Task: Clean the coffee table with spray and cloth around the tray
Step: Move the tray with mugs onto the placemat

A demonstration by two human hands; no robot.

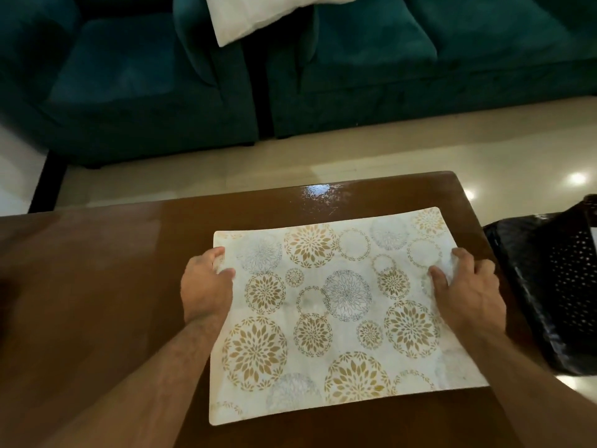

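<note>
A flat white tray [339,315] printed with gold and grey flower circles lies on the right half of the brown wooden coffee table [97,302]. My left hand [206,282] grips the tray's left edge, thumb on top and fingers under the rim. At the tray's right edge my right hand [468,286] holds on, fingers curled over the rim. A wet, shiny patch [319,192] shows on the table near its far edge, just beyond the tray. No spray bottle or cloth is in view.
A black perforated plastic chair [549,286] stands close to the table's right side. Teal sofas [420,59] with a white cushion [258,14] sit beyond a strip of pale tiled floor [193,169].
</note>
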